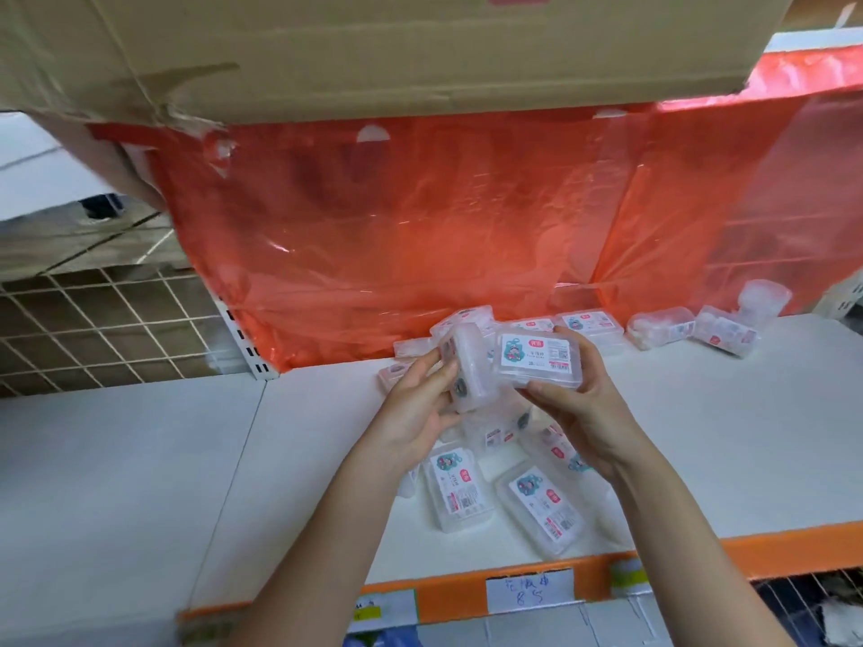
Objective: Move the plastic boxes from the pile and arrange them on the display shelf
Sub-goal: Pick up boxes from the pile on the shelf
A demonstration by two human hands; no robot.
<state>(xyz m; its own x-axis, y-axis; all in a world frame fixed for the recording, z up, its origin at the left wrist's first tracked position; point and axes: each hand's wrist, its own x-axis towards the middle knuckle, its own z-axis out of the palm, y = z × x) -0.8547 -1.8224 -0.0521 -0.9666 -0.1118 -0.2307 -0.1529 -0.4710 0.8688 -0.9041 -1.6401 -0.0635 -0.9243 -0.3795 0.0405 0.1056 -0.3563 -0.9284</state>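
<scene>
The white shelf (pixel 700 413) holds a loose pile (pixel 504 483) of boxes, few yet arranged. The left hand (pixel 415 413) grips one box (pixel 462 366); the right hand (pixel 583 413) grips another (pixel 537 361).

A white paper tag (pixel 530 591) on the shelf's orange front strip (pixel 747 548) carried handwriting, of which only "85" could be read (the characters above it were too scrawled). The label (pixel 537 352) on the plastic box (pixel 539 364) in the right hand (pixel 579 408) bore a red logo, a barcode and small print, none of it legible.
</scene>
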